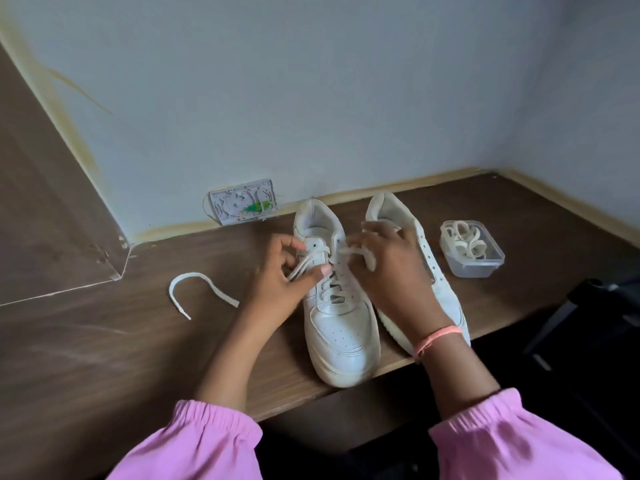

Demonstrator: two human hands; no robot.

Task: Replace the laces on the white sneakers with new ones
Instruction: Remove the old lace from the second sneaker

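Note:
Two white sneakers stand side by side on the brown table, toes toward me. The left sneaker (pixel 337 327) is partly laced with a white lace (pixel 313 259). My left hand (pixel 278 277) pinches one strand of that lace beside the upper eyelets. My right hand (pixel 391 268) grips the other end of the lace over the tongue. The right sneaker (pixel 393 211) lies mostly hidden behind my right hand and wrist. A loose white lace (pixel 194 285) curls on the table to the left.
A clear plastic container (pixel 472 249) with several coiled white laces sits right of the sneakers. A white wall box (pixel 240 206) with green parts leans on the wall behind. The table edge (pixel 346 394) runs just under the toes. A dark chair (pixel 588 317) stands at right.

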